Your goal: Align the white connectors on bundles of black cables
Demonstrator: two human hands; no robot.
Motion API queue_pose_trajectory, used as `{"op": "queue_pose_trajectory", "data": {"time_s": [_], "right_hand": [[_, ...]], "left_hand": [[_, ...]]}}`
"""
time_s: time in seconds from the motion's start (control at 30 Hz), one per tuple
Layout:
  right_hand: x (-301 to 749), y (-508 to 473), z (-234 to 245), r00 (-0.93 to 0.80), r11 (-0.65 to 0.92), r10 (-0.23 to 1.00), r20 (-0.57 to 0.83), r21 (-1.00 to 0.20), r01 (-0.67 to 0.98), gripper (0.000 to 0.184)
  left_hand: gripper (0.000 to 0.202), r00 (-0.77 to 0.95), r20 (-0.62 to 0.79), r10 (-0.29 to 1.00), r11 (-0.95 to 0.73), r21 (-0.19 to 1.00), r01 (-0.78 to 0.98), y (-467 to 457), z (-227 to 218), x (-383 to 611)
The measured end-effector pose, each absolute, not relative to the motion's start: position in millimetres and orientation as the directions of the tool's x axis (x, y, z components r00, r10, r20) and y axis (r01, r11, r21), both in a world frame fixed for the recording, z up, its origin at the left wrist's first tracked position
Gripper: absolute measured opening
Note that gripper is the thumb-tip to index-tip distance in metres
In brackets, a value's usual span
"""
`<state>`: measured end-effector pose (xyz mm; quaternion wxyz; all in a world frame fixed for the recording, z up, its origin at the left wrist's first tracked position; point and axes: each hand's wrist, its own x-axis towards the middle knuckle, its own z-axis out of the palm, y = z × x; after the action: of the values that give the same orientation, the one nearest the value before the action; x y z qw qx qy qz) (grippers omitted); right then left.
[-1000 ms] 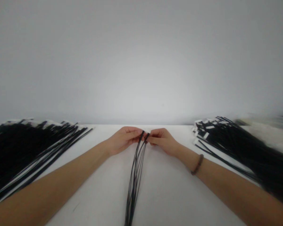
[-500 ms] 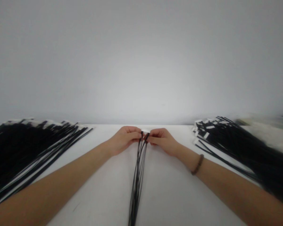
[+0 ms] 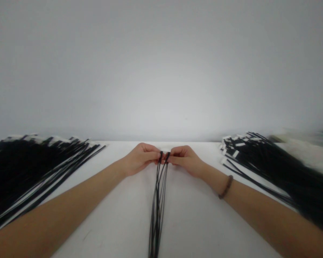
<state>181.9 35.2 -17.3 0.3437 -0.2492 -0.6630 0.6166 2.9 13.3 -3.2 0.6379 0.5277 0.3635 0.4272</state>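
Note:
Between my hands, near the far edge of the table, is a wire harness [image 3: 158,193] of thin black wires with a white connector [image 3: 165,148] at its top end. My left hand [image 3: 144,156] pinches the connector end from the left, thumb against the black wires. From the other side my right hand [image 3: 184,157] grips the same end with thumb and fingers. A dark beaded bracelet [image 3: 226,187] circles my right wrist. The wires hang toward me and run out of view at the bottom. The fingertips partly cover the connector.
A large pile of black wire harnesses [image 3: 21,168] with white ends lies on the left. Another pile [image 3: 274,168] lies on the right, beside blurred clear plastic [image 3: 312,150]. The white table [image 3: 118,218] meets a pale wall [image 3: 161,71] behind.
Both hands stay almost in place, still holding the connector end. The lower wires have swung slightly to the right.

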Motion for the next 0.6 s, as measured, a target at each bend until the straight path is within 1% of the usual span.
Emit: {"op": "queue_pose_trajectory", "data": {"time_s": [0.17, 0.3, 0.4, 0.5, 0.6], "right_hand": [[181.2, 34.1, -15.3, -0.633, 0.115, 0.760, 0.148, -0.989, -0.094, 0.012], [181.3, 35.8, -14.9, -0.601, 0.138, 0.782, 0.162, -0.987, -0.086, 0.012], [181.1, 36.7, -15.6, -0.574, 0.147, 0.798, 0.183, -0.983, -0.108, 0.012], [179.6, 34.0, -14.7, -0.526, 0.109, 0.833, 0.172, -0.983, -0.148, 0.014], [176.7, 27.1, -10.8, -0.479, 0.047, 0.871, 0.110, -0.989, -0.141, 0.016]], "left_hand": [[0.002, 0.372, 0.003, 0.928, 0.060, 0.986, -0.158, 13.3, -3.3, 3.4], [0.004, 0.369, 0.014, 0.929, 0.054, 0.984, -0.172, 11.8, -2.0, 5.8], [0.002, 0.361, 0.015, 0.932, 0.036, 0.990, -0.134, 12.2, -2.8, 7.6], [0.006, 0.371, 0.031, 0.928, -0.005, 0.997, -0.072, 13.0, -4.8, 8.7], [0.014, 0.379, 0.065, 0.923, -0.051, 0.998, -0.047, 12.7, -6.2, 9.5]]}}
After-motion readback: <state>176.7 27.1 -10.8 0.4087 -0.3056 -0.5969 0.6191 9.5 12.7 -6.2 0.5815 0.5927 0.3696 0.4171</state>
